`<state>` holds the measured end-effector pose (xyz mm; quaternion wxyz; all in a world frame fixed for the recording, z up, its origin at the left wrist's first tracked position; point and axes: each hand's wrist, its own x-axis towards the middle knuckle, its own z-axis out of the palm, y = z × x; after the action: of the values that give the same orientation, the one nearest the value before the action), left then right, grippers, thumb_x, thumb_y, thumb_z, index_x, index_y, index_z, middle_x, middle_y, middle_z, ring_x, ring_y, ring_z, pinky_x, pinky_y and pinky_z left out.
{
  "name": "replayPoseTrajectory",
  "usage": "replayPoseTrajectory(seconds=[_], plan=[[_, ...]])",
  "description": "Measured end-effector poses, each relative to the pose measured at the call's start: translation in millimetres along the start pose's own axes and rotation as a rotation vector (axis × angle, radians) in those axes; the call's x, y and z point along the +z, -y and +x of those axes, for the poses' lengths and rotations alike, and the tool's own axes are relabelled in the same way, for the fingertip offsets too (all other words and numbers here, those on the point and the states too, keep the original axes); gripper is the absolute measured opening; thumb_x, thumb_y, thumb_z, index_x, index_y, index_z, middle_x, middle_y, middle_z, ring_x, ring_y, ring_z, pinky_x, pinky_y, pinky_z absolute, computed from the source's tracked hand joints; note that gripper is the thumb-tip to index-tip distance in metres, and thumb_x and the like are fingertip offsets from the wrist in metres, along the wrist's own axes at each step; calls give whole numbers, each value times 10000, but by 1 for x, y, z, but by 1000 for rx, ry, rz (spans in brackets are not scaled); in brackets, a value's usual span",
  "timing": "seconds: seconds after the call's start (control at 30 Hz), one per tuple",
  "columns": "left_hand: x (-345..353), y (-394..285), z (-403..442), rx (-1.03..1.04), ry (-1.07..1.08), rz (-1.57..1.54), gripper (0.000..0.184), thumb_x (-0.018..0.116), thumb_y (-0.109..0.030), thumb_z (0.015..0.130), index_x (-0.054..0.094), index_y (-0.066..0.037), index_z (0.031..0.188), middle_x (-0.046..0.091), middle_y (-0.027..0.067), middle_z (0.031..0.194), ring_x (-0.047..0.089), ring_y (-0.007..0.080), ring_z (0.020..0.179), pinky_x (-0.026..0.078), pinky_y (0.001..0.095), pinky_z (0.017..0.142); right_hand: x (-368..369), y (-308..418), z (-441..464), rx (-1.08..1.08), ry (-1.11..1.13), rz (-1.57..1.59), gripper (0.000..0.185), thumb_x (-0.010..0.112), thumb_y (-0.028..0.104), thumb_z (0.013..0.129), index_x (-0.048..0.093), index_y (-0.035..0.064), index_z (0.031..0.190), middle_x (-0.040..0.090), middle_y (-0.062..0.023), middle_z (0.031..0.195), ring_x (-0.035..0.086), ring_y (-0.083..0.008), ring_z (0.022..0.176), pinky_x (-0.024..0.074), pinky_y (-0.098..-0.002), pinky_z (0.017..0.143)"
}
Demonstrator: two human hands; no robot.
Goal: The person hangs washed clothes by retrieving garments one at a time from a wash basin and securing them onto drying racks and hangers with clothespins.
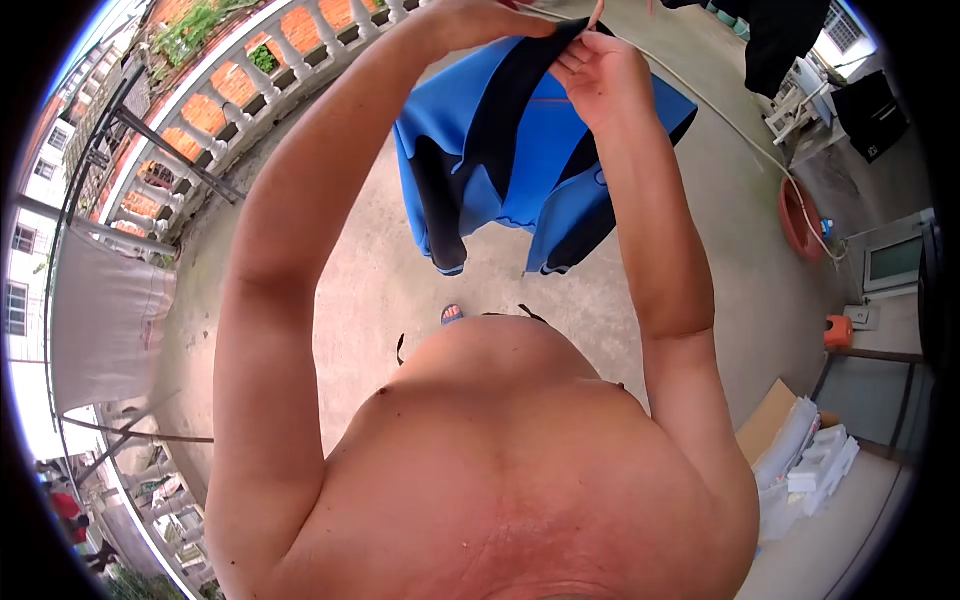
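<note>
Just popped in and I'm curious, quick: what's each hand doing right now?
Left hand: at the jacket, partly cut off by the picture's top; its grip cannot be told.
Right hand: closed on the jacket, fingers curled.

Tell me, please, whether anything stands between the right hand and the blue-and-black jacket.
Nothing visible stands between them: the right hand is already at the black upper edge of the blue-and-black jacket.

a blue garment (538, 135) with black panels hangs spread and creased in midair, upper centre, its lower ends loose.
</note>
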<state>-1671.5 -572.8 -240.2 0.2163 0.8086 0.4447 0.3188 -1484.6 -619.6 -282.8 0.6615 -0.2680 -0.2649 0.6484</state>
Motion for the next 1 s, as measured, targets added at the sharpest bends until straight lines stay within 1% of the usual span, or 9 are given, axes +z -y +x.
replayPoseTrajectory(seconds=[0.1, 0.17, 0.3, 0.33, 0.47, 0.6, 0.63, 0.9, 1.0], plan=[[-26, 42, -4, 16, 1, -68, 496, 695, -346, 697, 619, 18, 1025, 646, 140, 902, 610, 210, 798, 485, 318, 718, 2, 6, 52, -33, -10, 47, 150, 415, 35, 853, 477, -67, 943, 550, -219, 990, 535, -334, 1007, 393, -486, 969], [-29, 67, 4, 108, -9, 115, 430, 667, -317, 712, 622, -65, 1057, 647, 125, 936, 616, 235, 844, 488, 323, 738, 0, 8, 82, -42, -2, 171, 86, 506, 72, 753, 541, -3, 732, 589, -119, 756, 563, -264, 751, 466, -369, 752], [-36, 92, 44, 46, 80, 289, 312, 661, -281, 734, 648, -103, 989, 648, 126, 905, 626, 263, 841, 488, 338, 723, 19, 19, 109, -140, -100, 145, 86, 478, 48, 730, 538, -11, 714, 589, -154, 745, 579, -287, 770, 479, -417, 771], [-31, 100, 52, 82, 44, 224, 273, 652, -258, 741, 647, -85, 952, 642, 129, 868, 622, 273, 810, 483, 349, 705, 37, 33, 93, -303, -59, -22, 145, 439, 25, 835, 481, -66, 939, 555, -216, 963, 541, -334, 985, 405, -489, 950], [-13, 115, 105, 263, -198, 75, 167, 641, -157, 741, 639, -34, 854, 605, 138, 765, 600, 291, 711, 466, 355, 648, 50, 61, 141, -290, -184, 3, 79, 450, -17, 784, 504, 4, 837, 538, -89, 762, 569, -217, 665, 504, -377, 641], [-12, 99, 169, 289, -275, -127, 130, 622, -100, 780, 638, 9, 850, 603, 118, 769, 597, 221, 695, 456, 309, 653, 49, 98, 202, -428, -216, -95, 58, 517, -31, 735, 515, 24, 751, 474, -28, 665, 466, -117, 513, 375, -256, 458], [-11, 98, 187, 327, -296, -125, 130, 622, -100, 780, 638, 9, 850, 603, 118, 769, 597, 221, 695, 456, 309, 653, 33, 110, 231, -409, -194, -194, 61, 510, -25, 769, 528, 29, 789, 543, -53, 759, 560, -167, 702, 466, -311, 673], [-2, 41, 342, 328, -405, -257, 218, 563, -184, 844, 647, 16, 849, 614, 98, 715, 586, 175, 685, 442, 287, 653, 31, 219, 321, -732, -175, -733, 166, 520, 19, 784, 571, -71, 913, 604, -67, 820, 540, -136, 733, 408, -273, 666], [-10, 23, 409, 97, -335, -388, 253, 557, -234, 848, 657, -11, 785, 554, 12, 604, 501, 91, 586, 391, 254, 557, 23, 262, 383, -1303, -319, -1013, 148, 554, 34, 767, 560, -105, 816, 628, -136, 713, 588, -192, 638, 429, -311, 596]])
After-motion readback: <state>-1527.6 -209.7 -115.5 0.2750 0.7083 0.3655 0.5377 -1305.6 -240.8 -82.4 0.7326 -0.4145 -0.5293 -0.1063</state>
